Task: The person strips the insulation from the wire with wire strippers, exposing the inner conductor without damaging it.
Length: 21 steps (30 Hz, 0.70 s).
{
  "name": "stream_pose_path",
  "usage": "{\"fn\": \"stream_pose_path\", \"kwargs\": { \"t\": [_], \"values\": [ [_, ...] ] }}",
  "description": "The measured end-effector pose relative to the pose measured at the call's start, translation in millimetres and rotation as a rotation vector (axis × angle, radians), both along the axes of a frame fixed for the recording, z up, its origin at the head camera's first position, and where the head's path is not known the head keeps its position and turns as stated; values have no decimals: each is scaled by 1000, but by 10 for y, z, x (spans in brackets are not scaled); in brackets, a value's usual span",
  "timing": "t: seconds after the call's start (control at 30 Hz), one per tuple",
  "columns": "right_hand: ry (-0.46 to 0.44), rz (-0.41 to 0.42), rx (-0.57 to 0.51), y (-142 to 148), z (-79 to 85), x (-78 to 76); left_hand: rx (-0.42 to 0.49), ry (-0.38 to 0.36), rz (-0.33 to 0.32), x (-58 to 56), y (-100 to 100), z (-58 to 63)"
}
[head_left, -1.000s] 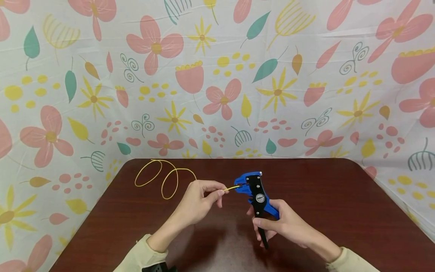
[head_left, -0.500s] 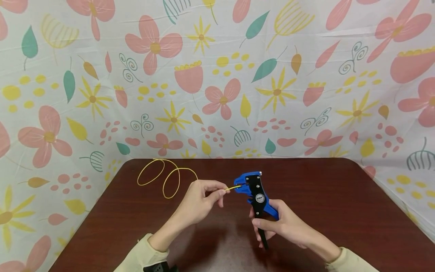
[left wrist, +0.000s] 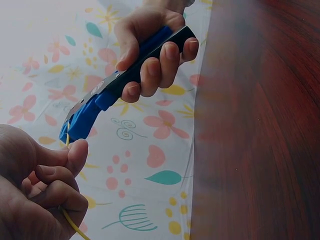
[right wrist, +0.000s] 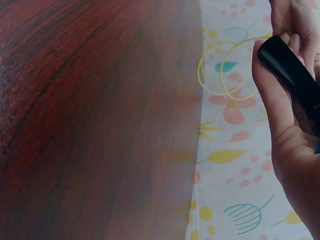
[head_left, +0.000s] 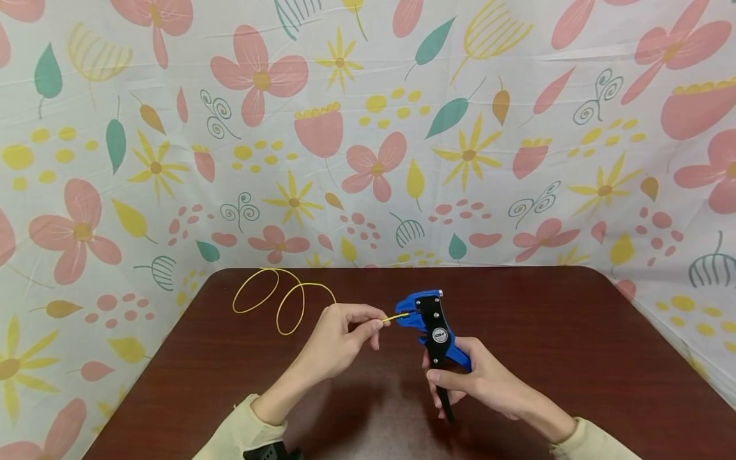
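My left hand (head_left: pixel 339 338) pinches a thin yellow wire (head_left: pixel 303 300) between thumb and index finger. A short length of it sticks out to the right, its tip inside the blue jaws of a wire stripper. The wire's loose part loops behind the hand at the back left. My right hand (head_left: pixel 483 377) grips the blue and black wire stripper (head_left: pixel 438 335) by its handles, head up and jaws facing left. In the left wrist view, fingers wrap the black handle (left wrist: pixel 177 42) and the wire enters the blue jaws. The right wrist view shows only the handle's black end (right wrist: pixel 285 62).
Both hands are above a dark reddish-brown wooden table (head_left: pixel 546 326). A white cloth (head_left: pixel 368 128) printed with flowers and leaves hangs behind the table and at its sides. A black band (head_left: pixel 267 452) sits at the left wrist by the sleeve.
The wire's tip sits slightly deeper in the stripper's jaws, and its loops have shifted a little to the right. Both hands keep nearly the same place and hold.
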State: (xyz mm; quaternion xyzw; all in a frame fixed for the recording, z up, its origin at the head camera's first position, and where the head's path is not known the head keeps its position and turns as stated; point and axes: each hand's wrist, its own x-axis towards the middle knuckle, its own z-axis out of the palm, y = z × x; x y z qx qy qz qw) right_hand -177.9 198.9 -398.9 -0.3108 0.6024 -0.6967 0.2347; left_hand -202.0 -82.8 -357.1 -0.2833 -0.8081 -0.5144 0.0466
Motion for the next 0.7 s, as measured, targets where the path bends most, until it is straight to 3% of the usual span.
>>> {"fn": "stream_pose_path", "kwargs": {
  "t": [0.5,0.7],
  "values": [
    [33,-6,-7,1,-14,-4,8,9,3,-8,15,6],
    [31,-46,18,-17,0,1,4,6,16,-5,23,4]
  ]
}}
